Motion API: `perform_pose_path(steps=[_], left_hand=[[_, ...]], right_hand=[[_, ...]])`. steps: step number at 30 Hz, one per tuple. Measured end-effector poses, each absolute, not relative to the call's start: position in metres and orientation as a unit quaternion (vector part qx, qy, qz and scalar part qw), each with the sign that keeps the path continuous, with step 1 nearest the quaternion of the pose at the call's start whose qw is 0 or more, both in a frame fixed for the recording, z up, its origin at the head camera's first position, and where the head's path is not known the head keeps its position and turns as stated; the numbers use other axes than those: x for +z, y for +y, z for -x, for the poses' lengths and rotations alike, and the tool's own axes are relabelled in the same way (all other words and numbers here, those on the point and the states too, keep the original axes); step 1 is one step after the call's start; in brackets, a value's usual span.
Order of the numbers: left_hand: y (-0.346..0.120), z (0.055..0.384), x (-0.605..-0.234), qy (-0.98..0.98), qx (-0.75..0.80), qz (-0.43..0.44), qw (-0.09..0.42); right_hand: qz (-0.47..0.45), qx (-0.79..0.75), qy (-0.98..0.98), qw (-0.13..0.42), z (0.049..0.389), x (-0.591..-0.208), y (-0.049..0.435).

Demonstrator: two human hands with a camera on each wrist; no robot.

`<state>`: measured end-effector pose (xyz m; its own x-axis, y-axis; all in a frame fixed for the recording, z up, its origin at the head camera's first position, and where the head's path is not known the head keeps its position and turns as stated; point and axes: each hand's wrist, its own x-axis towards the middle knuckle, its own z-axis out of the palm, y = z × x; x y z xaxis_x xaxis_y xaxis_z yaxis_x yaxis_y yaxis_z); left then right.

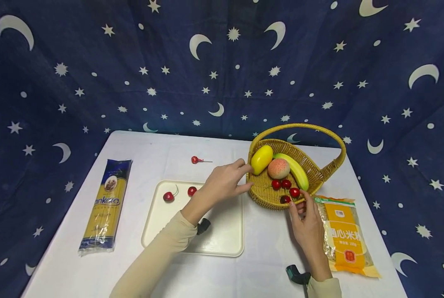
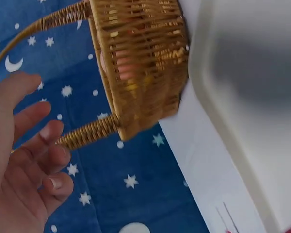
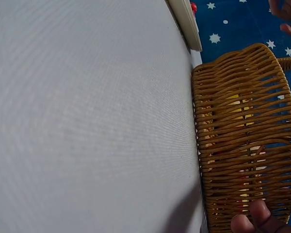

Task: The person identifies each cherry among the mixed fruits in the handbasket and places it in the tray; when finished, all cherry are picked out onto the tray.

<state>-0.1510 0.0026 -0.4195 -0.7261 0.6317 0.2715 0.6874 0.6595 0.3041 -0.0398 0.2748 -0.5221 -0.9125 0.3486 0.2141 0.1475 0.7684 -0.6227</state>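
A wicker basket (image 1: 264,200) with an arched handle holds a yellow mango-like fruit (image 1: 262,159), a peach (image 1: 279,169), a banana (image 1: 296,170) and several red cherries (image 1: 294,192). My right hand (image 1: 308,221) grips the basket's front rim, close to the cherries; in the right wrist view its fingertips (image 3: 259,211) lie against the woven outer wall. Beside the basket's left rim is my left hand (image 1: 227,180), fingers loosely bent and holding nothing; the left wrist view shows it apart from the wicker. Two cherries (image 1: 168,196) lie on the cream tray (image 1: 222,246), partly beneath my left forearm.
A spaghetti packet (image 1: 105,207) lies at the table's left. On the right, an orange-and-clear bag of pasta (image 1: 346,236) lies beside my right hand. A red lollipop (image 1: 195,159) rests behind the tray. A star-patterned cloth (image 1: 222,82) hangs behind the white table (image 1: 147,149).
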Motion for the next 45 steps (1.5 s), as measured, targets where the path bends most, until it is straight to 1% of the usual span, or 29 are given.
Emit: perform_pose_path(steps=[3,14,20,23,30,35,39,45], left_hand=[[0.016,0.153,-0.417,-0.903,-0.179,0.388,0.049],[0.071,0.164,-0.404,-0.892,-0.095,0.441,0.013],[0.1,0.172,-0.4,-0.883,-0.066,0.466,0.008],[0.112,0.176,-0.4,-0.88,-0.052,0.471,-0.004],[0.131,0.188,-0.399,-0.886,0.001,0.459,-0.066],[0.141,0.194,-0.4,-0.891,0.048,0.438,-0.114],[0.149,0.196,-0.406,-0.89,0.087,0.426,-0.137],[0.16,0.198,-0.416,-0.891,0.133,0.407,-0.151]], right_hand=[[0.132,0.312,-0.926,0.167,0.04,-0.522,0.275],[0.128,0.314,-0.925,0.175,0.037,-0.521,0.277],[0.133,0.315,-0.924,0.171,0.035,-0.522,0.277],[0.137,0.314,-0.925,0.166,0.035,-0.523,0.276],[0.124,0.31,-0.925,0.179,0.038,-0.526,0.277],[0.132,0.31,-0.926,0.172,0.038,-0.525,0.275],[0.14,0.311,-0.926,0.165,0.037,-0.524,0.274],[0.135,0.312,-0.925,0.169,0.037,-0.524,0.275]])
